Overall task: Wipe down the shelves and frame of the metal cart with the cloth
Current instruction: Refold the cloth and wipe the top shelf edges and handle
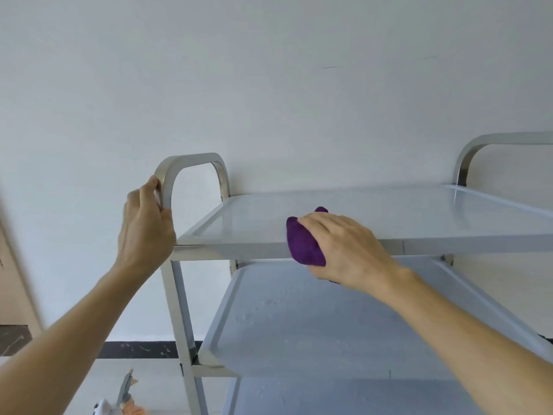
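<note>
A metal cart stands against a white wall, with its top shelf, a middle shelf and part of a lower one showing. My left hand grips the curved steel handle at the cart's left end. A bunched purple cloth lies over the front edge of the top shelf, and my right hand holds it there, fingers curled round it. Most of the cloth is hidden under that hand.
A second curved handle rises at the cart's right end. The front left leg runs down to the pale floor. A dark skirting strip lines the wall's base. Some small objects lie on the floor at bottom left.
</note>
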The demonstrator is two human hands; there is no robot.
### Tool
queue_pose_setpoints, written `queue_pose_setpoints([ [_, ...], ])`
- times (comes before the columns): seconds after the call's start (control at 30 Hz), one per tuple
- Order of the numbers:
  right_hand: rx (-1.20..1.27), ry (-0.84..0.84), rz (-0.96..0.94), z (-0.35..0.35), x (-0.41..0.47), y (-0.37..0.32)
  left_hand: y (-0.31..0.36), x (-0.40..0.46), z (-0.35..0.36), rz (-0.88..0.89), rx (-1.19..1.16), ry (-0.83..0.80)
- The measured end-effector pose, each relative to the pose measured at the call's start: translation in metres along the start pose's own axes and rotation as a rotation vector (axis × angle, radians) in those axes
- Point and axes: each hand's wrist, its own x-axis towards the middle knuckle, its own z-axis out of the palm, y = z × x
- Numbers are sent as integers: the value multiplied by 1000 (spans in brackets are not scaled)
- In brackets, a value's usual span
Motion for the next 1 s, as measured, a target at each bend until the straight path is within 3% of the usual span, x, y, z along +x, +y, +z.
queue_pose_setpoints([
  [0.13,-28,-5,125,-19,-41,56,26,-2,6,218,319,67],
  [0.23,-40,20,139,-19,-48,63,59,-16,34,437,247,-46],
  [0.33,-109,62,152,-14,-41,50,98,-27,73,401,0,-263],
  [0.47,-113,81,92,-1,-21,25,134,-31,114,265,-158,-377],
  [0.67,-66,-31,155,-24,-61,93,133,-34,124,298,217,-407],
  [0.83,-65,-49,378,-63,-126,175,137,-35,123,356,256,-390],
  [1.0,-112,-23,376,-60,-121,171,174,-36,126,412,215,-498],
])
